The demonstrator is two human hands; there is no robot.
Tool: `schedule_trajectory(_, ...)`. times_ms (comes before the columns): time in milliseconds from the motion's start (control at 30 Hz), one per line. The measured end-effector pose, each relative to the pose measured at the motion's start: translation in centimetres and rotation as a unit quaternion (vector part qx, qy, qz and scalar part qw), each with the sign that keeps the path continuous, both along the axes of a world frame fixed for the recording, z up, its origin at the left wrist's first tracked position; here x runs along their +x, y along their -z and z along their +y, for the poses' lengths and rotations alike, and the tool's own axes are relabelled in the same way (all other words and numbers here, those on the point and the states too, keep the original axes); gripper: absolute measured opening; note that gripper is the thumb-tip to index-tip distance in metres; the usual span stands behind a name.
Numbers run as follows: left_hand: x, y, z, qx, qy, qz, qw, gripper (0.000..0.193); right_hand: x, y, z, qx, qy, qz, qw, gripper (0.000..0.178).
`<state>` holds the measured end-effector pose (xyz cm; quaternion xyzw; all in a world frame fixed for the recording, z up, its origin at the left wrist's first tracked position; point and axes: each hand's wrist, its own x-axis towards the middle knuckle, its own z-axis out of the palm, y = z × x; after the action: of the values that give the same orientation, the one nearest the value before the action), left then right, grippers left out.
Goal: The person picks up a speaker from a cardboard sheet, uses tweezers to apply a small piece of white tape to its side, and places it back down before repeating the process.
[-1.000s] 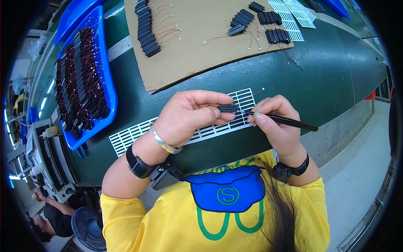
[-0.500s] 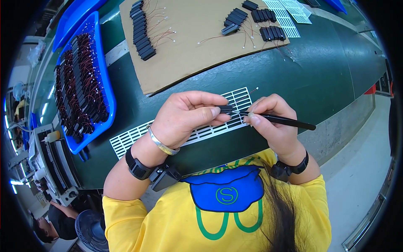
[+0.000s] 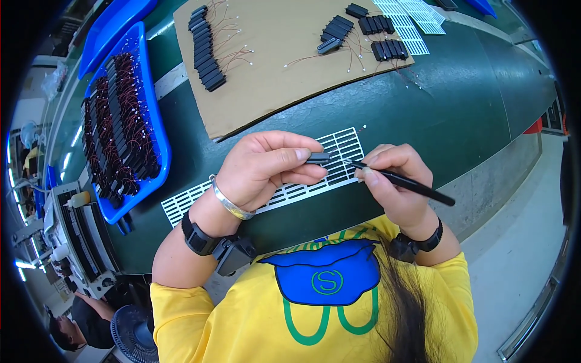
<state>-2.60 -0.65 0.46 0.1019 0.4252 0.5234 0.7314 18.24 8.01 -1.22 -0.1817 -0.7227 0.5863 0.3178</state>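
Observation:
Between the thumb and fingers of my left hand is a small black box-shaped part, its end pointing right. My right hand is closed around black tweezers, held like a pen. Their tips reach left toward the part's end, with a small gap showing. Below both hands lies a white slotted sheet on the green table. A thin wire with a small white connector shows at the sheet's upper right; I cannot tell whether it belongs to the held part.
Beyond my hands, a cardboard sheet carries rows of black parts with thin wires. A blue tray at left holds many more. More white slotted sheets lie at the far right. A person and a fan are at lower left.
My right hand has drawn slightly right and down, taking the tweezer tips away from the part. My left hand has shifted a little left, showing more of the part.

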Motion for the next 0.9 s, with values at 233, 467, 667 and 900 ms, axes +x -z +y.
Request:
schedule_trajectory(233,-0.3,0.1,-0.1,0.004,-0.003,-0.033,0.999,0.021,-1.3,-1.3,0.4,0.379,-0.042,0.016,0.924,0.027)
schedule_trajectory(467,-0.2,0.4,-0.5,0.009,0.007,-0.043,0.999,0.022,-1.8,-0.6,0.1,0.422,-0.007,-0.019,0.906,0.029)
schedule_trajectory(667,0.3,0.2,-0.6,0.033,0.031,-0.053,0.998,0.024,-2.2,-0.2,-0.3,0.325,0.012,0.007,0.946,0.031)
schedule_trajectory(900,0.9,-0.4,-0.5,0.022,0.048,-0.027,0.998,0.021,-1.7,0.0,0.0,0.284,-0.007,0.029,0.958,0.032)
